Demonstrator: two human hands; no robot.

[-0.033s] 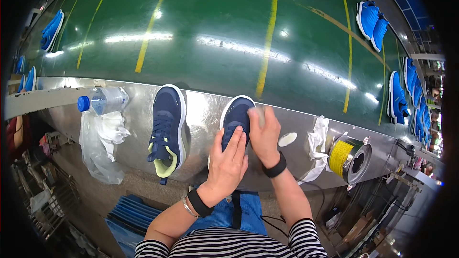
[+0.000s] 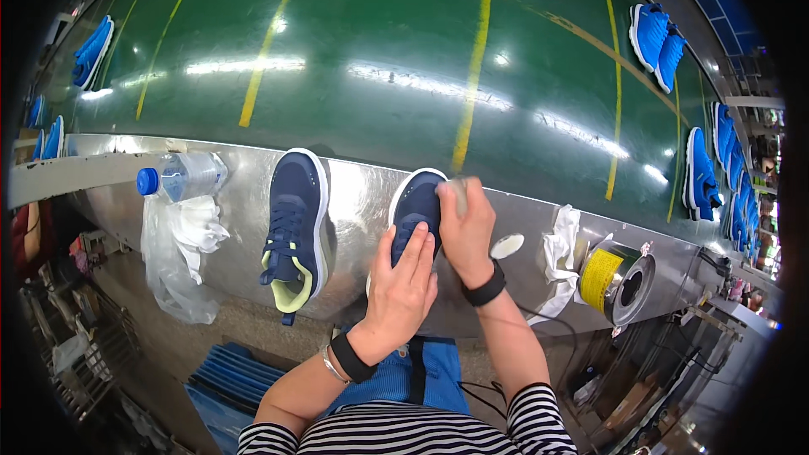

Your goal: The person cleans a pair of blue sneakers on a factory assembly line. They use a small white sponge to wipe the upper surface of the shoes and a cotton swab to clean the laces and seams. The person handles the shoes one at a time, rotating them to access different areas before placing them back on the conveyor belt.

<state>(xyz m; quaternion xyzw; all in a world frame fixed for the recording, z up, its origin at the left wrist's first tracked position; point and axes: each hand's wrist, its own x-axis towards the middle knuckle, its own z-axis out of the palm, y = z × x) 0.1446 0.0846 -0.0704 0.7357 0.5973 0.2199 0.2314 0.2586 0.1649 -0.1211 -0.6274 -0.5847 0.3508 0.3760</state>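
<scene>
A navy sneaker with a white sole (image 2: 423, 202) lies toe-away on the metal ledge in front of me. My left hand (image 2: 404, 281) is laid over its laces and heel part, fingers straight and flat on the upper. At the toe's right side, my right hand (image 2: 468, 227) pinches a small beige piece (image 2: 458, 194), slightly blurred; its kind is not clear. The matching navy sneaker (image 2: 295, 219), lime-green inside, stands apart to the left. Right of my right hand lies a small white oval piece (image 2: 507, 246).
Beyond the ledge (image 2: 354, 194) runs a green conveyor belt (image 2: 379, 42) with yellow lines, carrying blue sneakers (image 2: 656, 42). On the left are a plastic bottle (image 2: 190, 177) and a clear bag (image 2: 173, 274); on the right, a white cloth (image 2: 559, 257) and a metal can (image 2: 619, 281).
My right hand has shifted very slightly at the toe's side, and the beige piece shows more clearly. My left hand and the sneakers stay in place.
</scene>
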